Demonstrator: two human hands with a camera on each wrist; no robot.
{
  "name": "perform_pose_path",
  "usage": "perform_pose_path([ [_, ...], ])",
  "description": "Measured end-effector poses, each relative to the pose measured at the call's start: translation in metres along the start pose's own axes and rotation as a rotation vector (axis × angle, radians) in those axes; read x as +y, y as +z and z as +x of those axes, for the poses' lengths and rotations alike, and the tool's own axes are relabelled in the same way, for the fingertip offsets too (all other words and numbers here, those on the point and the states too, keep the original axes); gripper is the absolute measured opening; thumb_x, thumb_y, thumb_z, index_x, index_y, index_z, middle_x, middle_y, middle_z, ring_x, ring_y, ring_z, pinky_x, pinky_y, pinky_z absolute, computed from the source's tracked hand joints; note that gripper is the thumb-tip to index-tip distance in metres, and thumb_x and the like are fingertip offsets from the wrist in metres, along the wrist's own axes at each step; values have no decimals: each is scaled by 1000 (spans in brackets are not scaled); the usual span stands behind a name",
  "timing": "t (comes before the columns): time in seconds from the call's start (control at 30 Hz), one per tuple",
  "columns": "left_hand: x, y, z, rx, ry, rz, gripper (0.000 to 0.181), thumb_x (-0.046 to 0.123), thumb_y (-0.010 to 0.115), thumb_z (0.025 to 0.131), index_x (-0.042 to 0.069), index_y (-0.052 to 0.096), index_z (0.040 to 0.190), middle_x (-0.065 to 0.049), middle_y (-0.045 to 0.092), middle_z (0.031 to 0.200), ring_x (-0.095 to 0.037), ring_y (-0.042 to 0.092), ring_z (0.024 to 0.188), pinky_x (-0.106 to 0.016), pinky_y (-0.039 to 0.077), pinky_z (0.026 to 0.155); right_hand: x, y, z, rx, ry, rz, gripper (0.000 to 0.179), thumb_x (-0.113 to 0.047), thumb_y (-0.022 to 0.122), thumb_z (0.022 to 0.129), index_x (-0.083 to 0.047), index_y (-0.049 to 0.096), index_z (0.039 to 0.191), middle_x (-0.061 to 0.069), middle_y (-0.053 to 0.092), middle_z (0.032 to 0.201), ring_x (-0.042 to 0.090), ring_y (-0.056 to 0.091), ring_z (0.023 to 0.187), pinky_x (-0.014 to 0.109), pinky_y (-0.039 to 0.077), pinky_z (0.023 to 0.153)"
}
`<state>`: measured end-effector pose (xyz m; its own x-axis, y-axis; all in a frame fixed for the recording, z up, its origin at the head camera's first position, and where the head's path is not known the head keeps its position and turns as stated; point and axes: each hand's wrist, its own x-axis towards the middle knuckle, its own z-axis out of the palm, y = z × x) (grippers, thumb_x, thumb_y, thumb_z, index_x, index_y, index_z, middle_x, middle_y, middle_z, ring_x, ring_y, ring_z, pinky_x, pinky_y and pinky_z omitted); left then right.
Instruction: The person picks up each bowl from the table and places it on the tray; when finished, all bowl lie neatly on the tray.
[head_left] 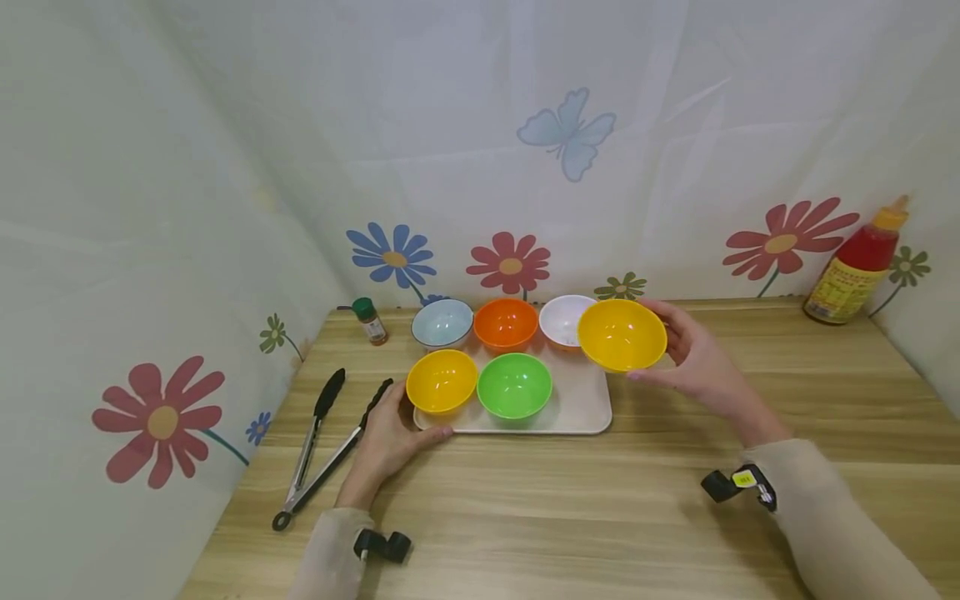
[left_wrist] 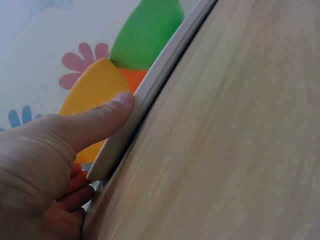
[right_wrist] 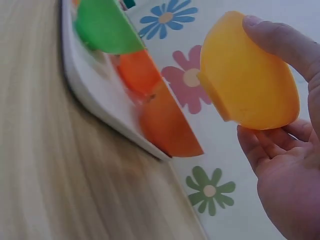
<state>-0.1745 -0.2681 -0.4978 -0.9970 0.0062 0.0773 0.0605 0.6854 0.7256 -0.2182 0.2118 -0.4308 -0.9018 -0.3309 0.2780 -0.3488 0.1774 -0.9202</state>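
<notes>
My right hand [head_left: 693,362] grips a yellow bowl [head_left: 622,336] by its side, raised off the tray at its right end. In the right wrist view, the thumb presses one side of this bowl [right_wrist: 250,75] and the fingers lie against the other. My left hand [head_left: 390,442] holds the front left corner of the white tray [head_left: 585,404], thumb along the front rim. Close beside that thumb sits another yellow bowl [head_left: 442,382], next to a green bowl [head_left: 514,386]. Behind them stand a light blue bowl [head_left: 442,323], an orange bowl [head_left: 506,325] and a white-lined bowl [head_left: 562,319] with an orange outside.
Metal tongs [head_left: 322,458] with black tips lie spread on the wooden table [head_left: 562,517], left of my left hand. A small green-capped spice jar [head_left: 370,321] stands at the back left. A red sauce bottle [head_left: 855,271] stands at the back right against the flowered curtain.
</notes>
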Motion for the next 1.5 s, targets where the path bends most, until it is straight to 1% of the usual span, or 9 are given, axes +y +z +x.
perform_pose_path([
  [0.3,-2,0,0,-3,1,1,116,50,104,76,12,45,167,-10,52,164,-34,47,158,-52,36,135,21,19,-5,-105,120,-2,102,-18,98,88,-11,37,170,11,44,172,34,48,154,12,42,117],
  [0.57,0,0,0,1,-4,7,114,49,105,76,12,45,166,-10,52,164,-34,48,158,-51,37,134,33,25,-8,-165,135,-9,101,-18,98,87,-11,39,169,11,46,170,36,49,153,10,43,114],
  [0.8,-1,0,0,0,-2,4,114,49,105,76,12,45,167,-10,52,164,-34,47,158,-51,36,134,36,29,-9,-201,135,-20,98,-20,100,85,-15,43,166,7,50,167,34,52,152,11,43,114],
  [1.03,-2,0,1,0,9,1,115,50,104,76,12,44,167,-10,51,166,-34,47,159,-51,37,134,37,31,-11,-231,150,-37,100,-21,99,86,-14,41,167,10,48,168,36,50,153,9,40,114],
  [1.1,-2,0,1,-1,9,-1,115,50,104,76,12,44,167,-10,51,166,-34,47,159,-51,37,134,38,32,-11,-235,152,-49,101,-22,99,86,-14,41,168,9,48,169,36,49,153,14,40,118],
  [1.27,0,-1,0,-3,5,-2,115,49,104,76,11,45,166,-11,52,165,-34,47,159,-51,36,135,40,31,-11,-253,145,-59,103,-22,98,87,-13,37,170,8,46,171,35,47,154,54,37,131],
  [1.33,0,-1,-1,-3,5,-4,114,48,105,76,11,45,166,-11,52,165,-34,47,159,-50,36,135,41,31,-11,-261,140,-52,104,-22,97,88,-12,35,172,9,44,173,36,46,155,61,34,131],
  [1.4,1,-1,-1,-5,7,-9,114,47,105,77,10,45,167,-11,52,165,-33,47,159,-50,36,135,41,30,-11,-266,139,-51,106,-23,97,89,-12,33,173,8,42,174,36,45,156,52,37,132],
  [1.5,1,-2,-1,-4,3,-10,114,47,104,77,10,44,167,-11,52,165,-34,47,159,-50,36,135,41,29,-12,-272,138,-37,108,-24,96,89,-12,30,174,8,38,176,36,43,157,26,39,127],
])
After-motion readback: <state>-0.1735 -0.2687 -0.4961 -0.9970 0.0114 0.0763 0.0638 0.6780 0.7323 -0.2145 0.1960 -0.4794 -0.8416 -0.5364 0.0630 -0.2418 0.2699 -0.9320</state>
